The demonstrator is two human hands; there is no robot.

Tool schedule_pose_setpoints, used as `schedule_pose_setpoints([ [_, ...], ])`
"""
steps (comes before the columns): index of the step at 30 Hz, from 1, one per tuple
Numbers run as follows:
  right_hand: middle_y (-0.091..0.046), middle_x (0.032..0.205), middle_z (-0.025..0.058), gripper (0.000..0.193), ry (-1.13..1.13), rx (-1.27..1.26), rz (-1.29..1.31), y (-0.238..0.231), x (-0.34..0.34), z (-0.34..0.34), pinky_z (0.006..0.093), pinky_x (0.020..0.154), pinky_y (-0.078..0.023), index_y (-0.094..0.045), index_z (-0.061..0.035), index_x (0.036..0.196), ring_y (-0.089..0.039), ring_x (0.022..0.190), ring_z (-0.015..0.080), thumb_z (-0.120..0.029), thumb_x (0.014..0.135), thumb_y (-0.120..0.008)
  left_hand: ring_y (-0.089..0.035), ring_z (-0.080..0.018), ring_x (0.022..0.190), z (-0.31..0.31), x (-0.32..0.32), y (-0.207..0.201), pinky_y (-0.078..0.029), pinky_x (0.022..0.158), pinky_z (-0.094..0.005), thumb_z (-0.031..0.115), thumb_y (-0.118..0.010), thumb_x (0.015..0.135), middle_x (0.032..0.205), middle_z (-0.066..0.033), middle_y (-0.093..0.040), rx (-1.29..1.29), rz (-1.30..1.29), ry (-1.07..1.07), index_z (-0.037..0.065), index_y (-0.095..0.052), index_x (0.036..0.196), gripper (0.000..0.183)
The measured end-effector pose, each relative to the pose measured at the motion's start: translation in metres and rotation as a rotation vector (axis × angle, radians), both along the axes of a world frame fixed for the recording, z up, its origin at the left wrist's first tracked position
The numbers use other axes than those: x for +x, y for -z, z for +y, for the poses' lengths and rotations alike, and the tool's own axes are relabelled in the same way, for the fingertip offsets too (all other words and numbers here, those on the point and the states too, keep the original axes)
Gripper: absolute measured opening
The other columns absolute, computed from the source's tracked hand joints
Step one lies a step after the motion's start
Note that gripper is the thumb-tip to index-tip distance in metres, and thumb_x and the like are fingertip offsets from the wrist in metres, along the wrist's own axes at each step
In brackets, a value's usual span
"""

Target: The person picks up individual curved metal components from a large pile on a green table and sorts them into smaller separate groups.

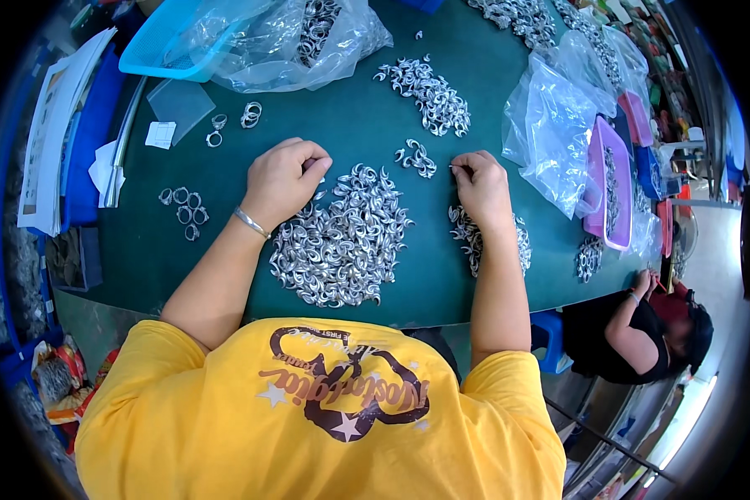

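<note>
A large pile of small silver crescent-shaped metal pieces (342,242) lies on the green table in front of me. At its upper left edge is my left hand (285,178), its fingers curled and pinched together; whatever they hold is too small to make out. My right hand (482,190) is closed in a pinch too, with a tiny bright bit showing at the fingertips. Beneath my right wrist and forearm a second pile of metal pieces (521,242) is partly hidden. Between the hands, slightly farther off, sits a small cluster of the pieces (417,158).
Beyond lies another pile (433,96). Several rings (187,208) rest at the left. A blue basket (162,42) and a clear plastic bag (292,62) stand far left. At the right are plastic bags (550,125) and a pink basket (596,179). A co-worker (642,333) sits at the right.
</note>
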State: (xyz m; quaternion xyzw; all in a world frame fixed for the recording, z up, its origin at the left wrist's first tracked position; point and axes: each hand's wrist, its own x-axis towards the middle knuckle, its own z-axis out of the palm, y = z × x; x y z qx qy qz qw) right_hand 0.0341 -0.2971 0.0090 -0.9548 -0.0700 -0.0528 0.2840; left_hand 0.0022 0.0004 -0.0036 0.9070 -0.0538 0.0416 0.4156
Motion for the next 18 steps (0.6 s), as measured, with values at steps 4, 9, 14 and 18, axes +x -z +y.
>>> schedule_pose_setpoints([
  [4,-0.066,0.090,0.0160,0.008,0.033,0.010,-0.001,-0.014,-0.003,-0.007,0.0399,0.074,-0.051,-0.068,-0.0008,0.086,-0.064,0.082,0.0351,-0.002,0.079,-0.065,-0.058,-0.0216,0.064,-0.001,0.000,-0.002,-0.045,0.058,-0.0329,0.019,-0.067,0.085,0.076,-0.0053,-0.060,0.009,0.008,-0.001,0.007,-0.069,0.085,0.012],
  [9,-0.067,0.085,0.0149,0.011,-0.034,-0.175,0.379,-0.054,-0.010,-0.038,0.0392,0.074,-0.051,-0.071,-0.0041,0.083,-0.066,0.082,0.0331,-0.003,0.075,-0.065,-0.058,-0.0208,0.063,0.002,0.000,0.001,-0.044,0.058,-0.0324,0.020,-0.067,0.085,0.076,-0.0047,-0.060,0.020,0.024,-0.011,0.008,-0.068,0.086,0.012],
  [14,-0.063,0.079,0.0138,0.009,-0.163,-0.148,0.058,-0.038,-0.012,-0.013,0.0423,0.072,-0.050,-0.069,-0.0041,0.083,-0.061,0.080,0.0343,-0.004,0.074,-0.067,-0.058,-0.0209,0.064,-0.001,0.000,0.002,-0.044,0.058,-0.0324,0.019,-0.067,0.085,0.076,-0.0049,-0.060,0.008,0.000,-0.007,0.008,-0.068,0.086,0.012],
  [18,-0.063,0.088,0.0145,0.013,-0.130,-0.018,-0.032,-0.011,-0.010,0.019,0.0419,0.073,-0.051,-0.068,-0.0024,0.090,-0.062,0.080,0.0347,-0.005,0.078,-0.067,-0.059,-0.0215,0.064,-0.001,0.001,-0.002,-0.044,0.058,-0.0324,0.019,-0.067,0.085,0.075,-0.0053,-0.060,-0.006,0.021,-0.005,0.007,-0.069,0.086,0.012],
])
